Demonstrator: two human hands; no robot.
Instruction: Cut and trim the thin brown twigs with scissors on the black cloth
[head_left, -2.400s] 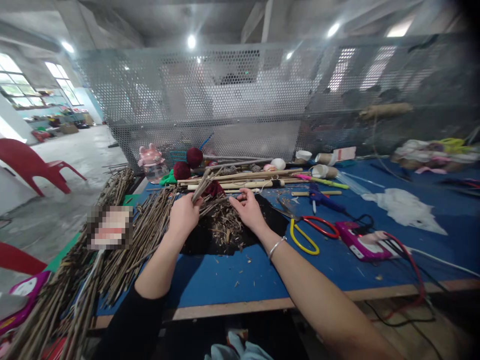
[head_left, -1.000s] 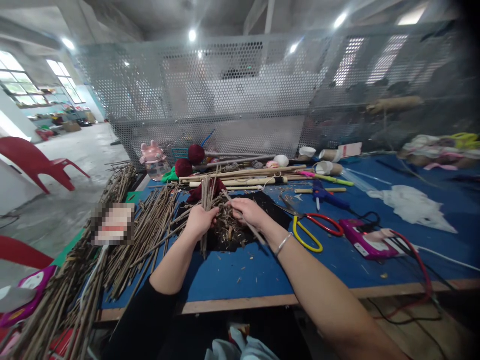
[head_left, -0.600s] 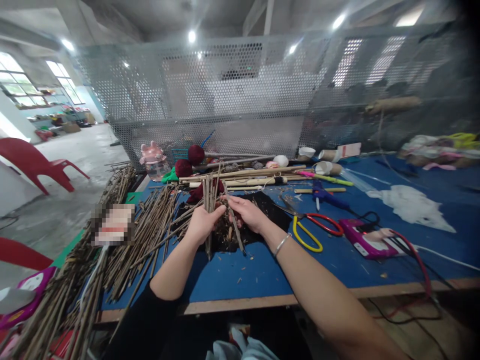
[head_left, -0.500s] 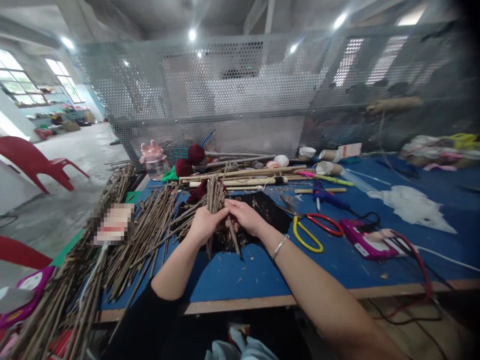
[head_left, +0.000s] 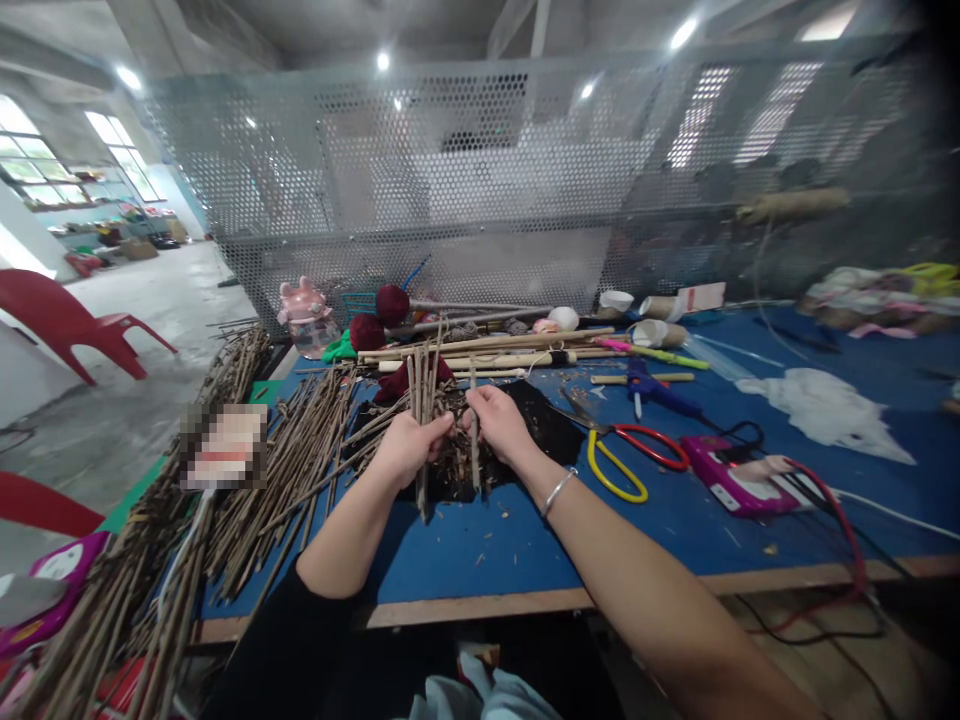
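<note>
Now apart: stick upright, clear of the bunch

Left hand (head_left: 411, 450) is wrapped snugly round a bunch (head_left: 420, 385) of thin sticks, at the near middle of the bench (head_left: 525, 545). Right hand (head_left: 499, 425) pinches one stick (head_left: 474, 458) just beside it. Change: half a second ago the fingers of both hands met and the stick slanted, low end off to the right; now there's a small gap between the hands and the stick has swung nearly straight. Judgement: the stick is being dealt with singly, not as part of the bunch.

Axis: bunch runs near vertical in view, low ends toward the person, tops pointing up and away, fanning a little. Stick is roughly parallel, low end also toward the person. Real tilt can't be told from one view. Both are held over scraps (head_left: 455, 472) on black cloth (head_left: 553, 420).

Left of the hands, more sticks in a loose pile (head_left: 274, 465), long axes slanting up-right. Right of the cloth, scissors (head_left: 596, 428), blades reaching its edge. A bit farther, glue gun (head_left: 654, 390), then pale rods (head_left: 495, 365) lying mostly crosswise. Behind those, dark red yarn (head_left: 391, 306), two balls. Farthest off the bench side, mesh (head_left: 525, 200) standing upright.
</note>
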